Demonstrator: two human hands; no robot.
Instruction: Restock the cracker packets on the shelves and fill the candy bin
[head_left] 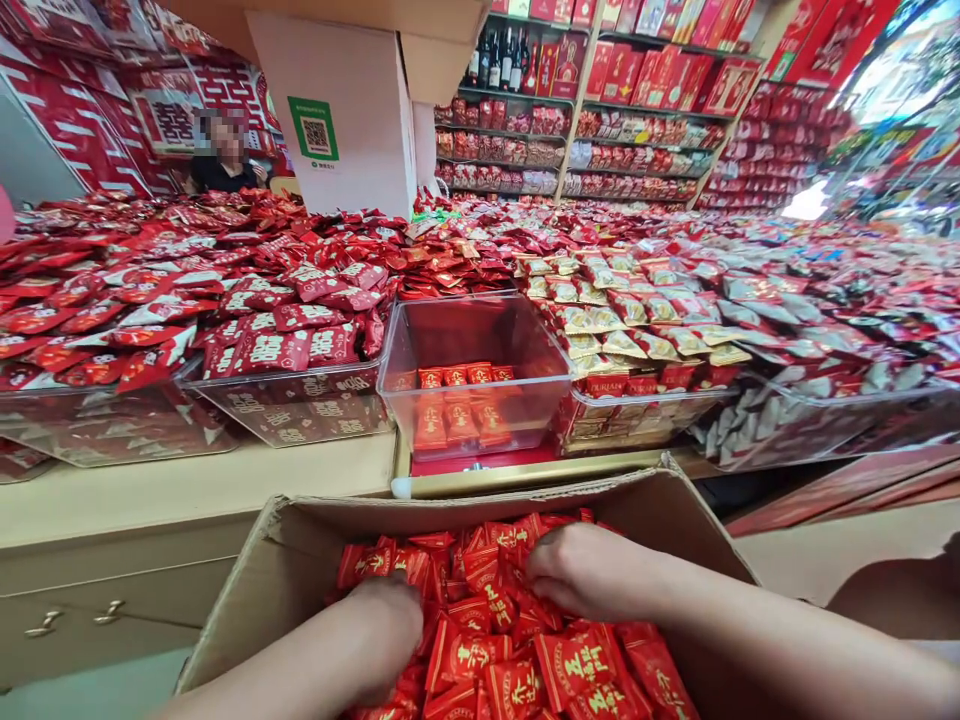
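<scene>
Both hands reach into an open cardboard box (300, 540) filled with small red packets (574, 665) printed in gold. My left hand (382, 625) is among the packets on the left side; its fingers are hidden and blurred. On the right side, my right hand (566, 570) touches the packets with its fingers curled down, their tips out of sight. Beyond the box, a clear plastic bin (536, 405) stands on the counter, with a few rows of similar red packets standing at its bottom.
Heaped clear bins flank the middle one: maroon packets (292, 345) on the left, gold and red packets (622, 320) on the right. A white pillar (345, 110) bears a QR sign. A person (225, 160) is behind the heaps. Drawers (97, 590) are at lower left.
</scene>
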